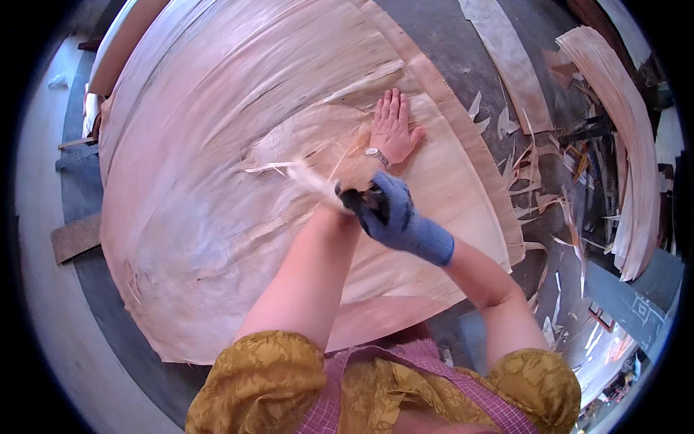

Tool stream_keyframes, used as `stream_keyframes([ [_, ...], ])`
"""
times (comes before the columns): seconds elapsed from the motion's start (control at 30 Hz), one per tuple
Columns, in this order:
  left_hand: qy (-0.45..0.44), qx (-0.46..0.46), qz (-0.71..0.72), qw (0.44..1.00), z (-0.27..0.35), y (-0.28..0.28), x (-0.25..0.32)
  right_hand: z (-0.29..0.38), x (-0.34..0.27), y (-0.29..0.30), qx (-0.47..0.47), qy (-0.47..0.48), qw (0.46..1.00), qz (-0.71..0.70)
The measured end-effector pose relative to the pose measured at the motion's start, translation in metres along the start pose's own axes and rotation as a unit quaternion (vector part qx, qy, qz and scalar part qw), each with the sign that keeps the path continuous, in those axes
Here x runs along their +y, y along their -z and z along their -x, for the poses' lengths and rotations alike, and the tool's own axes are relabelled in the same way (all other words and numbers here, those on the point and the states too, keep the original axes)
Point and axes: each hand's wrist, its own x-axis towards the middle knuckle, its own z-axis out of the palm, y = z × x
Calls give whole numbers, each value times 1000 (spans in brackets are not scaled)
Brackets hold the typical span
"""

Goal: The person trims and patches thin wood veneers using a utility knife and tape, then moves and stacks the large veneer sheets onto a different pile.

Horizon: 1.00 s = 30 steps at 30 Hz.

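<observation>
A large stack of thin wood veneer sheets, wavy and partly wrinkled, lies before me. My left hand, bare and wearing a metal-band wristwatch, presses palm down on the upper veneer with its thumb spread. Across my left forearm passes my right hand, in a blue knit glove with black-coated fingers. Its fingers are curled around torn veneer scraps, blurred and pale, with thin splinters sticking out to the left. A browner patch of veneer shows between the two hands.
Torn veneer strips litter the dark floor at right. Beyond them lies a curved bundle of veneer, and a long pale strip is at the upper right. A wooden board juts out at the stack's left edge.
</observation>
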Motion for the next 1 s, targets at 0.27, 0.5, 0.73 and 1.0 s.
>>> stream_keyframes([
  [0.27, -39, 73, 127, 988, 46, 51, -9, -40, 1, 46, 20, -408, 810, -422],
  [0.5, 113, -9, 180, 977, 222, 126, -16, -43, 66, -122, -261, -146, 930, 214],
  [0.73, 301, 45, 4, 952, 280, 191, -94, -18, 62, -161, -210, -332, 918, -55],
  [1.0, 260, 118, -58, 957, 267, 175, -133, -22, 58, -183, -258, -192, 840, 438],
])
